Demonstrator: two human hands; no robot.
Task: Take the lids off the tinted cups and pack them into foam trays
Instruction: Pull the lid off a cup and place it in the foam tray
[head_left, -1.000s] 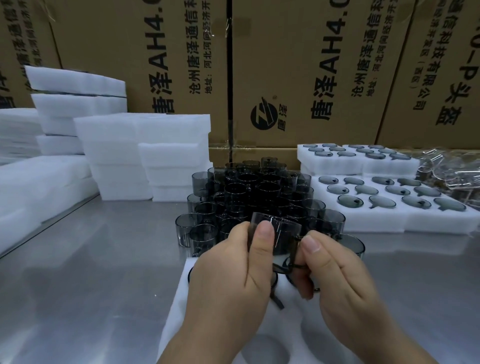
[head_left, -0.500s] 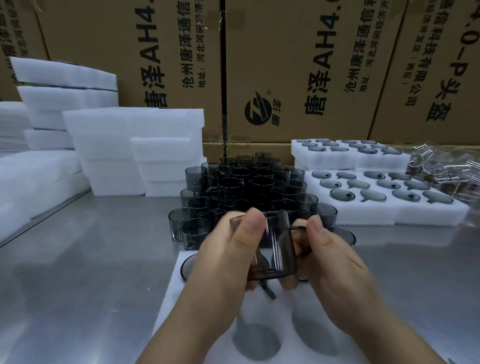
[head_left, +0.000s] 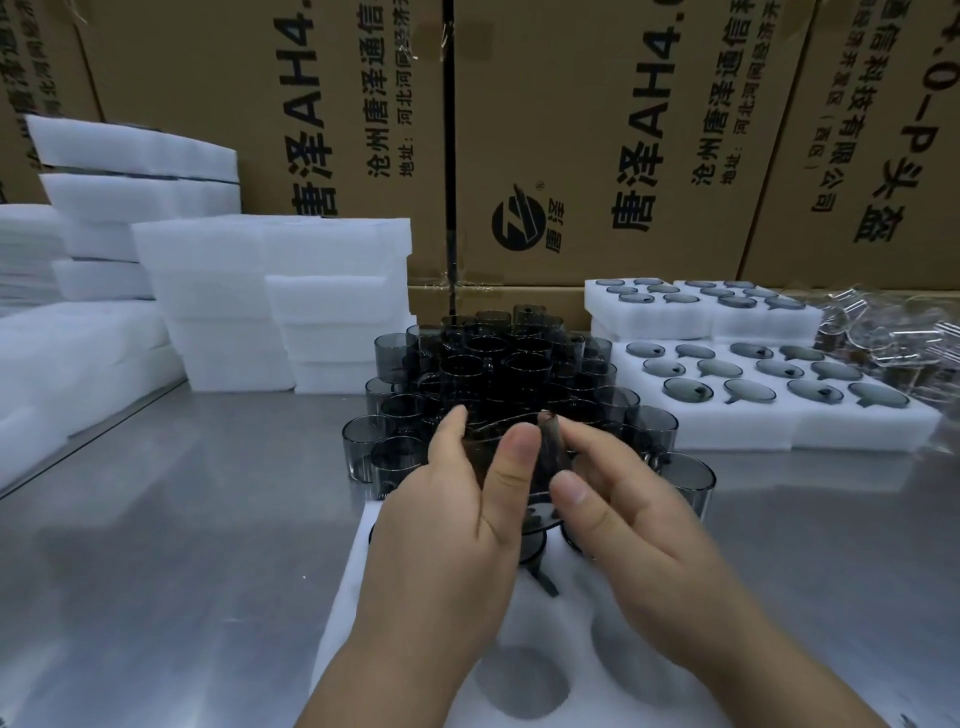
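Note:
My left hand (head_left: 447, 525) holds a tinted cup (head_left: 493, 457) tilted on its side, thumb in front and fingertips behind. My right hand (head_left: 644, 540) pinches the cup's right side at a dark edge, finger above and thumb below. Both hands hover over a white foam tray (head_left: 556, 618) at the near edge. The tray has round pockets, some with dark cups (head_left: 535, 545) seated under my hands and one empty pocket (head_left: 519, 680) nearer me. Whether a lid sits on the held cup is unclear. A stacked pile of tinted cups (head_left: 493, 364) stands just beyond.
Filled foam trays (head_left: 779, 415) lie to the right on the metal table (head_left: 182, 545), with a heap of clear lids (head_left: 893, 338) beyond them. Stacks of foam blocks (head_left: 260, 291) stand to the left. Cardboard boxes (head_left: 597, 130) wall off the back.
The cup has been turned in my hands from upright to tilted on its side. My left thumb has slid across its front, and my right hand has shifted to its right edge.

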